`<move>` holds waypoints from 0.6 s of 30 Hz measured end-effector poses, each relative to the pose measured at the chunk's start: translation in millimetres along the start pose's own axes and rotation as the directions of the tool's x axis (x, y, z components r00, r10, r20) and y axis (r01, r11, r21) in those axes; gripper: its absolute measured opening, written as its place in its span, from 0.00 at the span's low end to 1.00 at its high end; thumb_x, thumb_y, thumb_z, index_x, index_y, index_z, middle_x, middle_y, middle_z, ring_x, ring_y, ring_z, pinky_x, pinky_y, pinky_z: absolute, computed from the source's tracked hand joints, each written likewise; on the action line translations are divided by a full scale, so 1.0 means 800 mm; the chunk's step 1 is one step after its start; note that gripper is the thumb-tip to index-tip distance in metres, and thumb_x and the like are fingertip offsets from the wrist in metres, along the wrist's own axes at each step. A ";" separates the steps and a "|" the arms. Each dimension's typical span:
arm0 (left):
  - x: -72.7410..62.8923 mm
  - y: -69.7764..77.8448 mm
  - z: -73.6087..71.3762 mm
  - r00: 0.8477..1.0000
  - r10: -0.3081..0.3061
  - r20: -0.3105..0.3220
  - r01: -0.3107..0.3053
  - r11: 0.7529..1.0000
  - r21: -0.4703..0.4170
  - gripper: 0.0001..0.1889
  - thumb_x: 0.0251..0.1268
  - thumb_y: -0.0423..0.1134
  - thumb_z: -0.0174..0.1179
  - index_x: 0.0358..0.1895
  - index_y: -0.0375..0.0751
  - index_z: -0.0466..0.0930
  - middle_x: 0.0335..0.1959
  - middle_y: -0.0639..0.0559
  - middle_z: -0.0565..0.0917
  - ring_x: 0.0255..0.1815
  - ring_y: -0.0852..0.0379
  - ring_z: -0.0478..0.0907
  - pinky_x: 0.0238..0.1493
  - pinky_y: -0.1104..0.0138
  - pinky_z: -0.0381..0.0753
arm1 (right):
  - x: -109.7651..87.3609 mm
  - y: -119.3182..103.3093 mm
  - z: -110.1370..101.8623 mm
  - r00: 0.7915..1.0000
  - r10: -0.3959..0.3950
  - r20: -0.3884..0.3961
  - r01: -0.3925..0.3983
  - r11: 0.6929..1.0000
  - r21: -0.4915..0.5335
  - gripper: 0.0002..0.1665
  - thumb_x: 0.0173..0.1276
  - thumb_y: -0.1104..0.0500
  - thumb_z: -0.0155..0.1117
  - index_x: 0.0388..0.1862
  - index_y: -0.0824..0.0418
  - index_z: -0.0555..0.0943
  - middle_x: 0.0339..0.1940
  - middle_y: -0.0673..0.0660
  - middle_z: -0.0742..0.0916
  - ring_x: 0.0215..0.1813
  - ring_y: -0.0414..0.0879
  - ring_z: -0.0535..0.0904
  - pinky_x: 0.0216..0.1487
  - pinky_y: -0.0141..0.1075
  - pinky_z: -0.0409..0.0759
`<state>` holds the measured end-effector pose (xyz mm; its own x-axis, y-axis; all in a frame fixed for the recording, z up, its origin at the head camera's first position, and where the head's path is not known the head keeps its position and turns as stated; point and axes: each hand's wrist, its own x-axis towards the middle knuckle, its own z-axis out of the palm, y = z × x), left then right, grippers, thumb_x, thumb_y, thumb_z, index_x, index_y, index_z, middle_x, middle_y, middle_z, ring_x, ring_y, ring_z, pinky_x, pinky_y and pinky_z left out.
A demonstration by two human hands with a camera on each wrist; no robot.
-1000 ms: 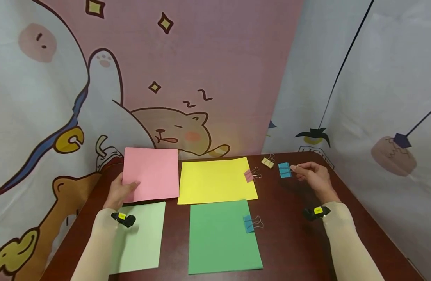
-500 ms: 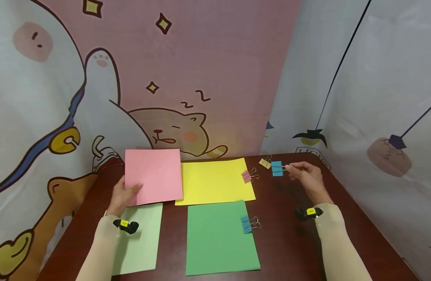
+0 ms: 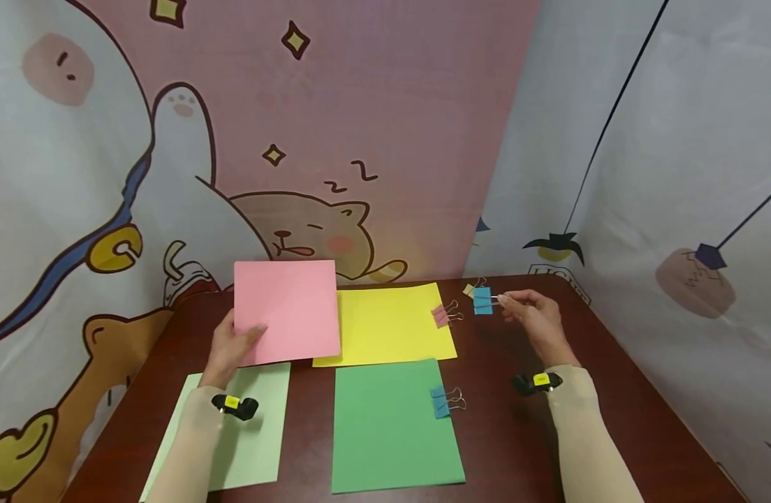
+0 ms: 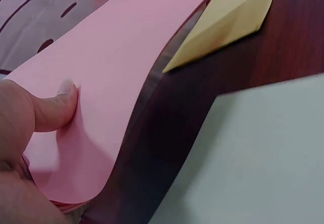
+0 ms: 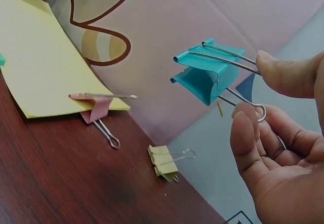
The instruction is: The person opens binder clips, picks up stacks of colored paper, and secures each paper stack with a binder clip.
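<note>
My left hand (image 3: 230, 349) grips the lower left corner of a pink paper stack (image 3: 288, 307), thumb on top. The stack is raised, tilted, and overlaps the left end of the yellow paper (image 3: 388, 325). In the right wrist view, my right hand (image 5: 283, 127) pinches a blue binder clip (image 5: 207, 72) by its wire handles, thumb on one and fingers on the other. The clip's mouth gapes slightly and points left. A pink binder clip (image 5: 96, 105) bites the yellow paper's right edge. Behind the blue clip, a yellow binder clip (image 5: 163, 161) lies on the table.
Light green paper (image 3: 253, 433) lies at the front left, partly under my left forearm. Dark green paper (image 3: 394, 426) with another blue binder clip (image 3: 441, 402) on its right edge lies at the front middle. A cartoon-printed cloth (image 3: 385, 140) hangs behind the brown table (image 3: 498, 433).
My left hand has carried the pink stack to the right, further over the yellow paper. My right hand has moved left with the blue clip, which now partly covers the yellow clip.
</note>
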<state>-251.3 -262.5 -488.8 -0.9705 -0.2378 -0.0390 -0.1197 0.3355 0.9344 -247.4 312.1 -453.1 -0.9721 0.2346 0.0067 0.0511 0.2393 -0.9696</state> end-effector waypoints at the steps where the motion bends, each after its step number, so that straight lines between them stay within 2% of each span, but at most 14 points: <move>1: -0.001 0.002 0.002 1.000 0.001 0.003 -0.001 1.000 -0.009 0.33 0.72 0.38 0.64 0.77 0.44 0.62 0.73 0.38 0.71 0.61 0.45 0.74 0.60 0.58 0.75 | 0.000 -0.001 0.002 1.000 0.000 0.002 0.000 1.000 0.003 0.26 0.69 0.41 0.70 0.54 0.59 0.82 0.37 0.38 0.87 0.39 0.38 0.84 0.48 0.33 0.85; 5: -0.005 0.010 0.012 1.000 -0.007 0.010 0.007 1.000 -0.021 0.33 0.72 0.37 0.64 0.77 0.45 0.62 0.74 0.39 0.70 0.63 0.45 0.72 0.62 0.56 0.74 | 0.000 -0.004 0.011 1.000 -0.010 0.005 0.010 1.000 0.028 0.27 0.69 0.42 0.70 0.54 0.60 0.82 0.37 0.39 0.87 0.38 0.38 0.84 0.48 0.32 0.85; 9: -0.009 0.014 0.023 1.000 -0.014 0.019 0.014 1.000 -0.027 0.33 0.72 0.39 0.64 0.77 0.47 0.63 0.73 0.40 0.71 0.59 0.48 0.74 0.54 0.64 0.76 | -0.001 -0.005 0.022 1.000 -0.015 0.010 0.015 0.998 0.057 0.27 0.69 0.43 0.71 0.55 0.62 0.81 0.37 0.39 0.87 0.38 0.39 0.84 0.47 0.32 0.85; 12: -0.012 0.015 0.032 1.000 -0.002 0.031 0.003 0.999 -0.032 0.32 0.72 0.39 0.64 0.76 0.47 0.64 0.71 0.40 0.74 0.53 0.52 0.78 0.46 0.70 0.78 | 0.001 -0.007 0.030 1.000 -0.003 0.013 0.002 0.998 0.058 0.27 0.70 0.44 0.71 0.55 0.63 0.81 0.38 0.41 0.87 0.39 0.41 0.84 0.50 0.36 0.85; 15: -0.015 0.017 0.041 0.999 0.011 0.052 -0.009 0.999 -0.044 0.32 0.73 0.39 0.64 0.76 0.47 0.63 0.70 0.38 0.75 0.49 0.55 0.80 0.43 0.70 0.80 | 0.004 -0.007 0.038 1.000 0.001 0.016 -0.002 0.997 0.074 0.24 0.71 0.47 0.70 0.54 0.63 0.81 0.39 0.45 0.88 0.39 0.41 0.84 0.50 0.38 0.85; 18: -0.017 0.020 0.048 0.997 0.021 0.069 -0.017 0.998 -0.059 0.33 0.73 0.38 0.64 0.77 0.49 0.62 0.70 0.38 0.75 0.48 0.53 0.82 0.42 0.68 0.83 | 0.005 -0.010 0.046 1.000 -0.019 0.023 0.017 0.995 0.102 0.22 0.72 0.51 0.69 0.54 0.66 0.81 0.38 0.48 0.88 0.37 0.41 0.84 0.48 0.38 0.85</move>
<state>-248.4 -218.7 -486.6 -0.9850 -0.1668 -0.0436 -0.0905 0.2848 0.9543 -260.4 276.4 -454.6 -0.9779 0.2082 0.0197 0.0111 0.1458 -0.9893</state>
